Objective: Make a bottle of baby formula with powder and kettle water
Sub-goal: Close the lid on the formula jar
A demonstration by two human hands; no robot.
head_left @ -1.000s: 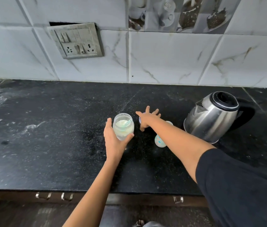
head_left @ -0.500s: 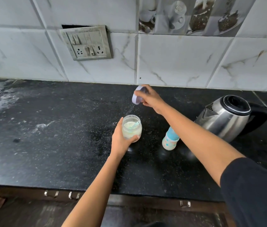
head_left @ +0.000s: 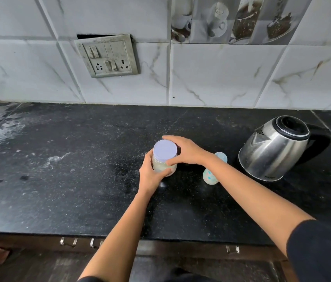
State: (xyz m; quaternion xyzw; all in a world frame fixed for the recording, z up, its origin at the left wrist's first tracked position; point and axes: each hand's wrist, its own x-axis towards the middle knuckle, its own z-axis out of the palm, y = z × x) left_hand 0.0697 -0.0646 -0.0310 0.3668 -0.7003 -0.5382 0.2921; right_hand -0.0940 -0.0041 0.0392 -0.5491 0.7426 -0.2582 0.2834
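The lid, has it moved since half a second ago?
Yes. The lid came down from nearer the wall onto the jar, under the right hand; the kettle stays put.

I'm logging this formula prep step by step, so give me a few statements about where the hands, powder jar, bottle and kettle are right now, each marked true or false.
1. The left hand grips the side of the powder jar. True.
2. The jar is open, with no lid on it. False: the lilac lid sits on top of the jar, with the right hand on it.
3. The baby bottle stands between the jar and the kettle. True.
4. The kettle lies tipped on its side. False: it stands upright on the black counter.
5. The right hand holds the baby bottle. False: the bottle stands free behind the right forearm.
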